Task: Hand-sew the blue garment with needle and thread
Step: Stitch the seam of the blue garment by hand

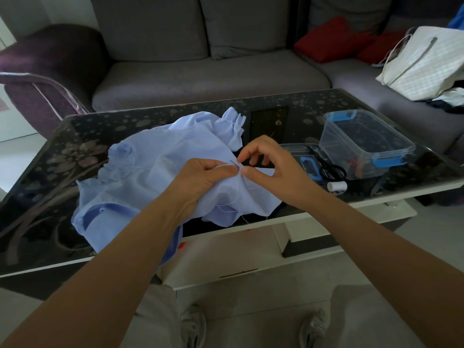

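We are mid-stitch. The blue garment [150, 172] lies bunched on the table [50, 172]. Our left hand [200, 179] pinches a fold of it, and our right hand [271, 167], just right of that fold, pinches the needle [234, 164] between thumb and forefinger. Next, we judge, the thread [227, 204] must be drawn through gently. Scissors [329, 169] and a spool [337, 186] lie right of the garment. We can read no writing.

Crumpled pale-blue garment [150, 177], needle [233, 164] slanted in a raised fold (white thread [226, 205] trailing below)
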